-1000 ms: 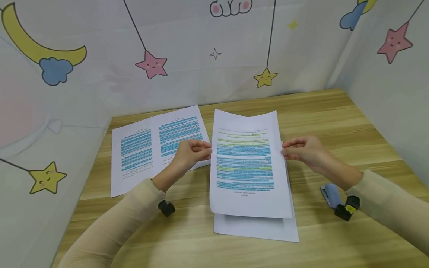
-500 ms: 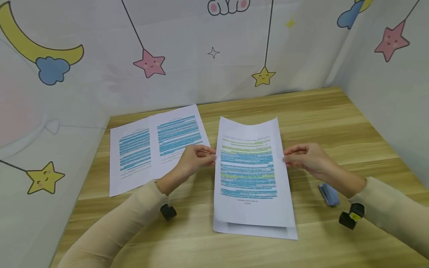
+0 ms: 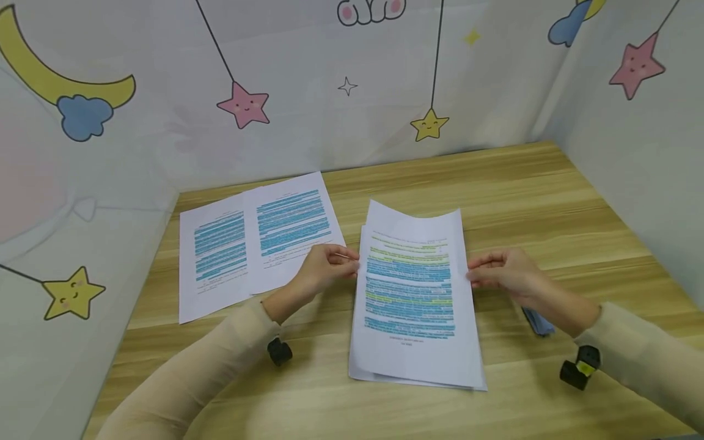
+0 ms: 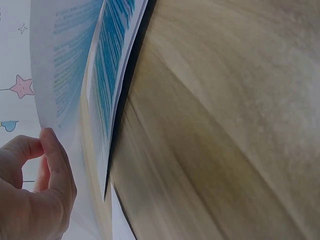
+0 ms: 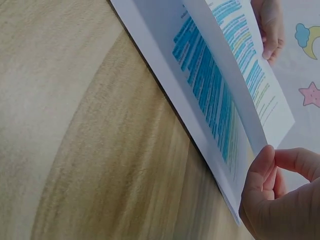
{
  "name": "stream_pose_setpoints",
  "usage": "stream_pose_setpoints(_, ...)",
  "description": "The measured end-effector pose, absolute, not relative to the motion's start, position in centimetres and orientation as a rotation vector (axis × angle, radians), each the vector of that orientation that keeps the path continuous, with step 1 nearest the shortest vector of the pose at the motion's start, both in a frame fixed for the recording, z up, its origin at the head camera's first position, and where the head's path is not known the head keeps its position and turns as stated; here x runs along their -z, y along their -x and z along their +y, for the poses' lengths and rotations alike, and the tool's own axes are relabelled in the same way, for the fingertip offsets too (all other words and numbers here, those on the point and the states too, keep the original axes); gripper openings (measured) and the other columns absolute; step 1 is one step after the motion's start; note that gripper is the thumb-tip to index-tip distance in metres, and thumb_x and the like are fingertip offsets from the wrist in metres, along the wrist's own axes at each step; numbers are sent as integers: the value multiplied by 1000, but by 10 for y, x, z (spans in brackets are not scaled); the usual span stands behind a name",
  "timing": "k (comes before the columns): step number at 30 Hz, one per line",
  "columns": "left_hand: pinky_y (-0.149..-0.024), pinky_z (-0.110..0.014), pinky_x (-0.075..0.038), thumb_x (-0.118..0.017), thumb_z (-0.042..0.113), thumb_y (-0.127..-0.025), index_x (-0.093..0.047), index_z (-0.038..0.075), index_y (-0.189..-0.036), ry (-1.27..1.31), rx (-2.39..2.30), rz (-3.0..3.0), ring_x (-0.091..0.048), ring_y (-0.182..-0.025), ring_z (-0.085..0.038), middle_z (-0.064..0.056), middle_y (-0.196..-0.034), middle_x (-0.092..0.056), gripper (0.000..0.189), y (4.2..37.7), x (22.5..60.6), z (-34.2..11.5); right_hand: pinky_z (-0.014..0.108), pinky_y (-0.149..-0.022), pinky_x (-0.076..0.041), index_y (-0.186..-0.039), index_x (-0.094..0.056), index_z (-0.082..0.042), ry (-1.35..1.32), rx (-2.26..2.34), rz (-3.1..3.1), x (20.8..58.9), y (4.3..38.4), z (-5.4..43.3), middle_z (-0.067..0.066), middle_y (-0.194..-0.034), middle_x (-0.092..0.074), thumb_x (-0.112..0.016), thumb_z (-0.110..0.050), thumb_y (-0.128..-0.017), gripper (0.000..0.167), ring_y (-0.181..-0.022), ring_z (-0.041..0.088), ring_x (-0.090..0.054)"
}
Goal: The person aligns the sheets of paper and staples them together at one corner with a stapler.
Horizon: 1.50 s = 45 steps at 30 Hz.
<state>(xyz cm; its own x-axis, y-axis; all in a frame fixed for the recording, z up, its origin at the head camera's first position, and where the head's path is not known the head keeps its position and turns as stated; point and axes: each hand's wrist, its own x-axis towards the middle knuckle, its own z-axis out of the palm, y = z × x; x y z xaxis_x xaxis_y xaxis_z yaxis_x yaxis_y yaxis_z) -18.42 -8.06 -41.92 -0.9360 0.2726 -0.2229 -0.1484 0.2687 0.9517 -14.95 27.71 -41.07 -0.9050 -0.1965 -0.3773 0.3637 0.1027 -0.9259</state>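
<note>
Pinching a highlighted sheet (image 3: 409, 293) above another page (image 5: 202, 87), hands (image 3: 324, 269) (image 3: 508, 272) at opposite edges.

Left fingers (image 3: 343, 251) and right fingers (image 3: 486, 258) pinch, arms (image 3: 203, 366) stretched forward.

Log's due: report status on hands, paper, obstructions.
Left fingers, right fingers pinching blue-highlighted white paper sheet. Sheet bowed above printed white paper. Nothing visible between them.
</note>
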Motion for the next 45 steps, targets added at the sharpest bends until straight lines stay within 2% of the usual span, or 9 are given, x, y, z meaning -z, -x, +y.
stream_pose_setpoints(6, -77, -34, -62, -73, 0, -89, -69, -10, -105, -99, -1702, 2205, -69, -71, -14, -14, -85, -73, 18, 184, 426, -80, 29, -73, -61, -103, -67, 10, -185, 1869, 1952, 416, 147, 277, 6, -86, -72, -69, 9, -88, 15, -76, 15, -70)
stream_pose_setpoints(12, -74, -31, -62, -74, 1, -89, -69, -10, -106, -66, -1708, 2176, -69, -70, -13, -13, -85, -73, 21, 183, 435, -79, 29, -72, -61, -106, -64, 13, -210, 1869, 1928, 422, 148, 277, 7, -85, -72, -68, 9, -88, 19, -74, 15, -70)
stream_pose_setpoints(22, -76, -34, -62, -70, -2, -91, -66, -12, -107, -49, -1758, 2112, -68, -71, -13, -12, -84, -70, 19, 180, 444, -78, 30, -73, -61, -108, -62, 14, -216, 1855, 1941, 429, 149, 276, 8, -85, -72, -70, 6, -89, 22, -75, 16, -69)
stream_pose_setpoints(35, -72, -31, -62, -73, -3, -89, -68, -10, -101, -57, -1713, 2196, -70, -71, -16, -13, -83, -71, 15, 181, 447, -79, 31, -72, -62, -112, -58, 19, -201, 1781, 2040, 434, 149, 274, 9, -86, -71, -74, 5, -87, 33, -74, 16, -69)
stream_pose_setpoints(45, -71, -29, -62, -75, 0, -88, -71, -8, -100, -42, -1606, 2274, -71, -71, -16, -13, -84, -73, 15, 181, 446, -78, 29, -69, -62, -111, -59, 20, -163, 1639, 2207, 436, 152, 276, 9, -83, -71, -73, 3, -88, 31, -72, 16, -70)
